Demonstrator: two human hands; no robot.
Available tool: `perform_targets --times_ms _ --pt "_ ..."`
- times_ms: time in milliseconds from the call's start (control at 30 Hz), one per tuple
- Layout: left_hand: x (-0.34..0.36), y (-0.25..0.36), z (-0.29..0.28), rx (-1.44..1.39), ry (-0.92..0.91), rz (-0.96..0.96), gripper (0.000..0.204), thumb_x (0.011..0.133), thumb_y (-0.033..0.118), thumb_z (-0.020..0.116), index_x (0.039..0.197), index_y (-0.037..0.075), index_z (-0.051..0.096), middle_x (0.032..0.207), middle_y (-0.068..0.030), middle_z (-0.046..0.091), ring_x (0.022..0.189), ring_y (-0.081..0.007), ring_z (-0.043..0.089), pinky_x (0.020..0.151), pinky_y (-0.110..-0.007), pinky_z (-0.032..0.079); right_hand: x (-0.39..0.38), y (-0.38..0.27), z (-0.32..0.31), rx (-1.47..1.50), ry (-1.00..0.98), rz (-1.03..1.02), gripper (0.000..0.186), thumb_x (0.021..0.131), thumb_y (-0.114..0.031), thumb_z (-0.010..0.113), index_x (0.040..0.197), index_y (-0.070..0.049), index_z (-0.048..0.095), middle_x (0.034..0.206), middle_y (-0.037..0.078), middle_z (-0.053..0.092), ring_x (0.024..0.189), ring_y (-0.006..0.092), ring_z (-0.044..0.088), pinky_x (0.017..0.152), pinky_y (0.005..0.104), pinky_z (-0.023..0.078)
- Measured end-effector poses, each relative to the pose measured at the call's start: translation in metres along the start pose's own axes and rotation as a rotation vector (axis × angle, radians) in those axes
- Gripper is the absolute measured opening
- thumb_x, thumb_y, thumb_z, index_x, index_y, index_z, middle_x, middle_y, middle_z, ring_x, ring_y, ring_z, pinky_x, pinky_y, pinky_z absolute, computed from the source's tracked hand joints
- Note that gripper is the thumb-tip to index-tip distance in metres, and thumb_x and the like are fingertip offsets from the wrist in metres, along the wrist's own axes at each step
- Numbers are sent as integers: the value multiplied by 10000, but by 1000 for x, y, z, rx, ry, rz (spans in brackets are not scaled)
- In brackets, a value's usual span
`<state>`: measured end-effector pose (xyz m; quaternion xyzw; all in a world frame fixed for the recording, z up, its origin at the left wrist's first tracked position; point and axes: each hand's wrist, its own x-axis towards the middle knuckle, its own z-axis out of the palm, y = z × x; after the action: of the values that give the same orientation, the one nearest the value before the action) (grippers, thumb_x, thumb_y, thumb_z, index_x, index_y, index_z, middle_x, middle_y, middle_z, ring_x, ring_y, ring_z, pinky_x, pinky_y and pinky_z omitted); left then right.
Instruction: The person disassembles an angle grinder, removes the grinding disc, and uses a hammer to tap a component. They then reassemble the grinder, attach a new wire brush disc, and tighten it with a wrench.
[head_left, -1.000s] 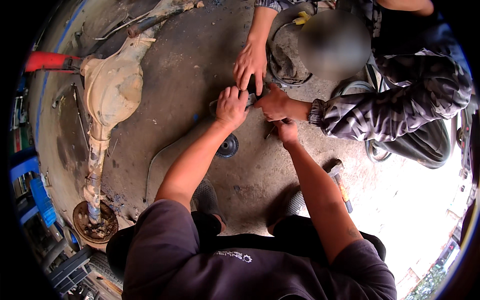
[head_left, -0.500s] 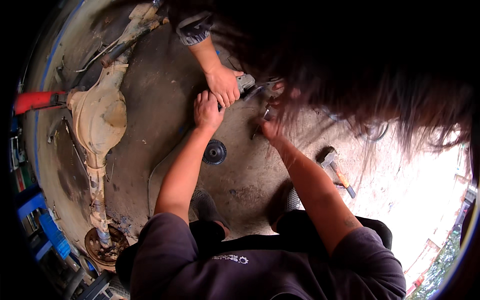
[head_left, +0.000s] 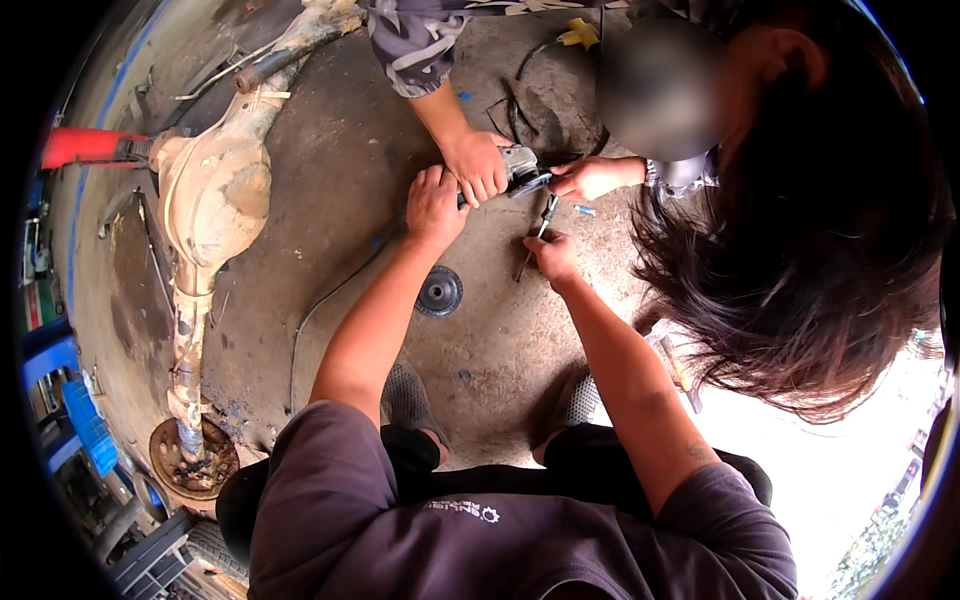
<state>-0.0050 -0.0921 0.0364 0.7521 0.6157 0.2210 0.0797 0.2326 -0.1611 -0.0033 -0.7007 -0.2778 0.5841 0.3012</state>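
Grey grinder (head_left: 520, 160) in left fingers (head_left: 436, 179), slim tool (head_left: 546, 216) between right fingers (head_left: 538, 245)

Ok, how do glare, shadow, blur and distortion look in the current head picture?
Head view: concrete floor burned out to white at lower right; dark shadow left of the right shoe; round grey blur at upper right; angle grinder readable; blue floor line curved at far left.

The co-worker's hair (head_left: 800, 290) now uncovers their left hand (head_left: 596, 178) and partly hides the hammer (head_left: 682, 373).
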Motion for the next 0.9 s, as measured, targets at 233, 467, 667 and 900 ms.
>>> perform_targets --times_ms 233,467,667,900 --pt "-5 13 -1 -27 50 -116 716 692 128 866 1317 -6 542 1278 -208 554 1191 -388 544 1025 -468 446 23 27 -11 -134 -27 -152 88 901 -113 718 928 -31 702 725 11 626 587 121 567 543 299 495" --pt "-14 79 -5 -288 125 197 558 759 107 770 1265 -26 577 1194 -202 596 1071 -378 605 906 -445 517 25 30 -11 -125 0 -213 83 906 -110 714 937 -36 693 747 9 627 591 123 569 546 301 509" --pt "0 80 9 -222 147 128 236 830 174 755 1029 71 679 979 -113 640 849 -333 671 710 -460 551 37 43 -12 -152 -19 -350 80 910 -108 710 946 -40 685 767 8 627 594 125 570 549 304 521" --pt "-14 65 20 -168 -9 59 153 867 217 729 898 75 683 938 -98 675 828 -321 686 698 -456 563 73 85 -16 -128 27 -381 83 914 -112 709 942 -40 680 772 7 625 588 119 559 544 302 517"
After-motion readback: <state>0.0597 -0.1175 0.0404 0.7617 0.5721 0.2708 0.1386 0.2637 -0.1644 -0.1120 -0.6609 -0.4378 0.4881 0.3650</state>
